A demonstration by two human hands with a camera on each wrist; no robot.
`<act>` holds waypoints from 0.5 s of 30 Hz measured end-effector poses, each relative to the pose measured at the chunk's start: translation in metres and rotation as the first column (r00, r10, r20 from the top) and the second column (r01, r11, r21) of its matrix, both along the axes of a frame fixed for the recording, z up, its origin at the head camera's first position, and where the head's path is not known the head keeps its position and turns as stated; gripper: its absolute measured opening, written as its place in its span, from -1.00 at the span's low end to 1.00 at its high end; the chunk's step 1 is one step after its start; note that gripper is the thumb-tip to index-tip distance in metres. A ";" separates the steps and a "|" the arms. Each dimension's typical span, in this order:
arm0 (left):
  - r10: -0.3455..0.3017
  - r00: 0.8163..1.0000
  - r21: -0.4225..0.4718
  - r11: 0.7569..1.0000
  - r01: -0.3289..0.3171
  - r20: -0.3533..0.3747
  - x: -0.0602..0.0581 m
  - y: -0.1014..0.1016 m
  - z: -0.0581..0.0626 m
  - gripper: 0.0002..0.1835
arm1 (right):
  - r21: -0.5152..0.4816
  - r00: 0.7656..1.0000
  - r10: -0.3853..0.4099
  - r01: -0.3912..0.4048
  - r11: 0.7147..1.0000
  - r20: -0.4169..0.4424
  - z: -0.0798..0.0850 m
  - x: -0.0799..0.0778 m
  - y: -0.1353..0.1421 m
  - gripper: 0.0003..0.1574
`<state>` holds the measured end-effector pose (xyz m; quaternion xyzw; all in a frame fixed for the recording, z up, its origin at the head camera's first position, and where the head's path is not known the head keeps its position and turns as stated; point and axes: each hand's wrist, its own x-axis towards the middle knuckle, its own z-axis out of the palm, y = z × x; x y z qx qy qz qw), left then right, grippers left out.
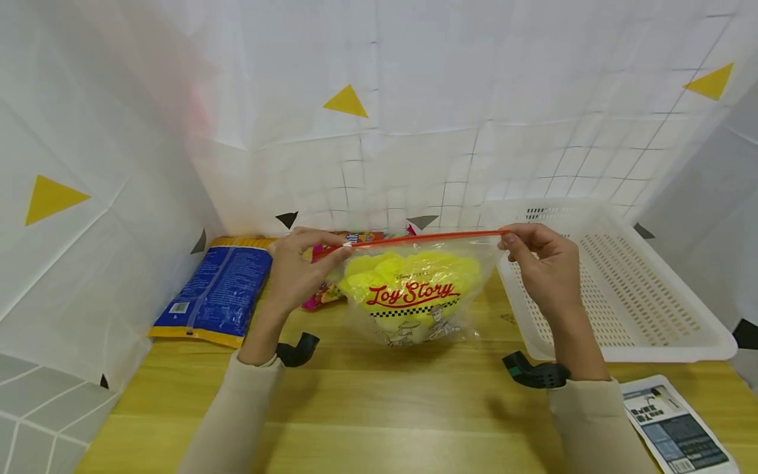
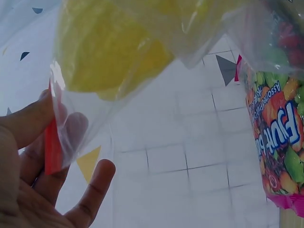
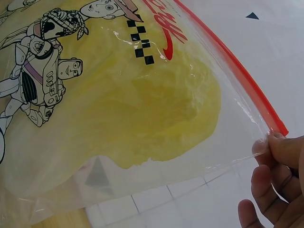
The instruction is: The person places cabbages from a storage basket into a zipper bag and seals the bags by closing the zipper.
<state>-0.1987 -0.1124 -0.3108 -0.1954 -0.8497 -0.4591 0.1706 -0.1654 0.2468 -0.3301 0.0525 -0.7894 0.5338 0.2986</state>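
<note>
- the zip bag [image 1: 414, 289] hangs upright above the wooden table [image 1: 379, 408], between the two hands, its red zip strip [image 1: 426, 238] stretched level across the top.
- the left hand [image 1: 299, 266] pinches the left end of that strip between thumb and fingers; the left wrist view shows the red edge against the fingers [image 2: 28, 123], with the little finger loose and spread below.
- the right hand [image 1: 541, 263] pinches the right end the same way; in the right wrist view the fingertips [image 3: 285, 149] close on the clear film just under the end of the strip.
- the bag body hangs below and between both grips, its bottom just above or grazing the table (i cannot tell which).
- inside sits a soft yellow filling [image 1: 408, 273], bunched high behind the printed toy story logo.
- handling, as a judgement: the film looks thin, slick and floppy, and the load looks light and squashy, so nothing here should break. the film would slip or crumple under a loose pinch. the stiffer zip strip is the sound place to hold, near each corner, as both hands do.
- behind the left hand lie a blue packet [image 1: 216, 293] and a colourful sweets bag [image 2: 278, 128]; a white perforated basket [image 1: 639, 296] stands to the right, close to the right hand, and a printed sheet [image 1: 675, 421] lies at the table's near right corner.
</note>
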 end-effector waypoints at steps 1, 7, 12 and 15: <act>0.001 1.000 0.002 1.000 -0.001 -0.004 -0.001 -0.001 -0.001 -0.76 | 0.000 1.000 -0.004 0.004 1.000 0.003 0.000 0.000 0.001 -0.77; 0.020 0.999 0.012 1.000 -0.020 -0.029 -0.005 -0.008 -0.005 -0.78 | -0.009 1.000 -0.015 0.016 1.000 0.011 -0.003 -0.001 0.005 -0.74; 0.042 0.999 0.026 0.999 -0.041 -0.024 -0.006 -0.012 -0.007 -0.79 | -0.011 0.999 -0.028 0.028 1.000 0.016 -0.003 -0.002 0.007 -0.72; 0.053 0.998 0.035 0.998 -0.052 -0.025 -0.007 -0.014 -0.008 -0.79 | -0.017 0.999 -0.029 0.029 0.999 0.018 -0.002 -0.003 0.007 -0.71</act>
